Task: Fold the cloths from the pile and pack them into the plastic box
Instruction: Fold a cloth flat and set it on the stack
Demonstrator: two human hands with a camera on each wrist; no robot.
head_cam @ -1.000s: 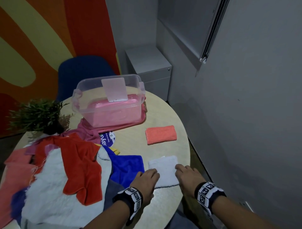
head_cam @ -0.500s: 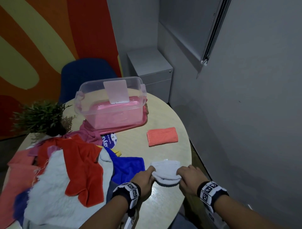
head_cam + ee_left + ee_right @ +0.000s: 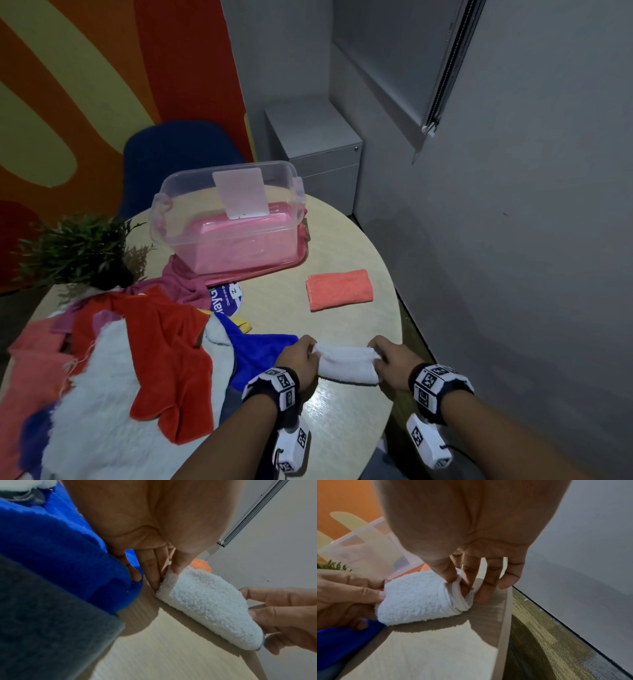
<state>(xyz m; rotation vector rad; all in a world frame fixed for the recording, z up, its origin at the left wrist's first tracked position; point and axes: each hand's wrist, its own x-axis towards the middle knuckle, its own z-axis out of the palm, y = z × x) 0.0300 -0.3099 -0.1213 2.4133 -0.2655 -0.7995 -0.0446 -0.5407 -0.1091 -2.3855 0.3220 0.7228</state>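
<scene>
A small white fluffy cloth (image 3: 346, 364) lies folded over near the table's front edge, its fold toward me. My left hand (image 3: 298, 359) pinches its left end (image 3: 165, 582) between thumb and fingers. My right hand (image 3: 390, 363) pinches the right end (image 3: 458, 588). A folded orange cloth (image 3: 339, 289) lies farther back on the table. The clear plastic box (image 3: 229, 219) stands at the back on a pink lid. The pile of cloths (image 3: 113, 370), red, white, blue and pink, covers the table's left side.
A small green plant (image 3: 75, 250) stands at the left behind the pile. A blue chair (image 3: 178, 157) and a grey cabinet (image 3: 315, 150) are beyond the round table (image 3: 342, 428). The grey wall is close on the right.
The white cloth lay flat under both hands. They pinched its ends, lifted the near edge and folded it over away from me into a narrower roll.
</scene>
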